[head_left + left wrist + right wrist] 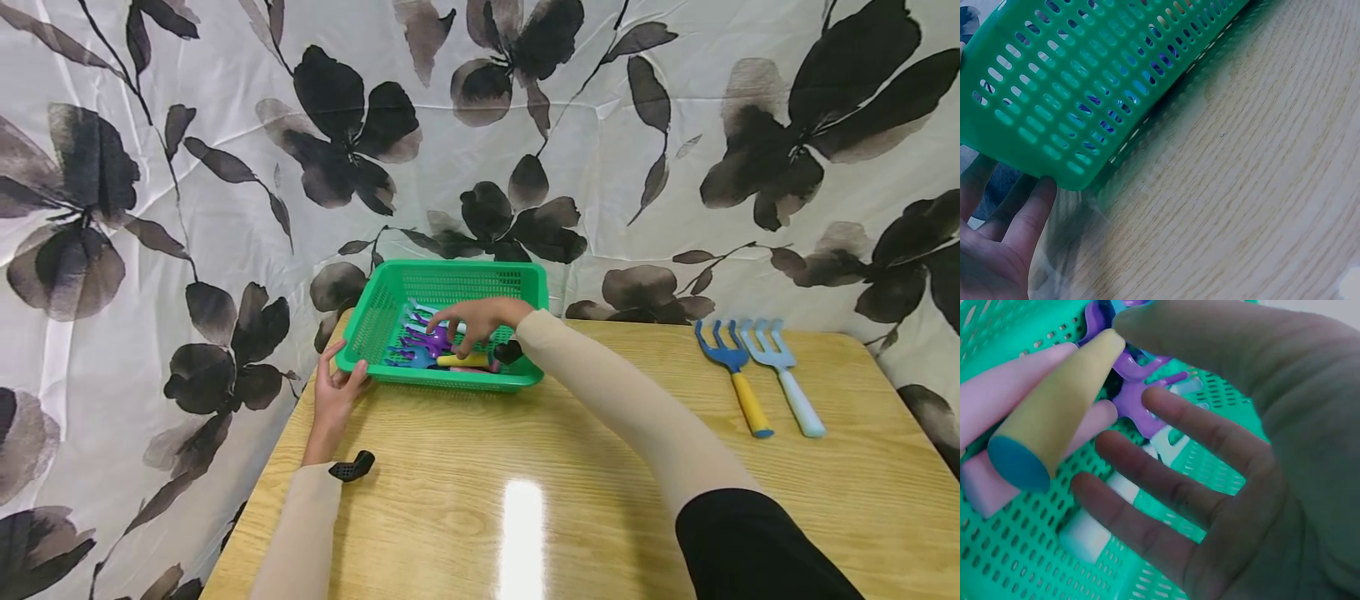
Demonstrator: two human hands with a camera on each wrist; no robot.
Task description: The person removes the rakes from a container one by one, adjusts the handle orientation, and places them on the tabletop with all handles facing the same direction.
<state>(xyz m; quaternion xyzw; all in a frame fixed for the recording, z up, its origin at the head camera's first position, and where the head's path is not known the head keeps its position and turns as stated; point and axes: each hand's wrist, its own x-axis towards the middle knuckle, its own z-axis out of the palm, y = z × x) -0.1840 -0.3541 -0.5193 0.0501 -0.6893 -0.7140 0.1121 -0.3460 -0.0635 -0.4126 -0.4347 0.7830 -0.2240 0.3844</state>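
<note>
A green perforated basket (442,377) stands at the table's back left. My left hand (335,400) holds its front left corner, with thumb and fingers at the rim. Over the basket's inside, my right hand (480,321) hovers with fingers spread and bent a little, nothing between them. Beneath it lie several small garden hand forks: a blue fork (415,358) with a yellow handle (1060,406), a purple fork (429,340), and pale ones. Pink handles (1016,387) lie beside the yellow one. The right thumb overlaps the yellow handle's narrow end in the right wrist view.
On the table's right side lie a blue hand fork (726,357) with a yellow handle and a light blue hand fork (782,375), side by side. A floral cloth (630,167) hangs behind the wooden table (420,500) and along its left edge.
</note>
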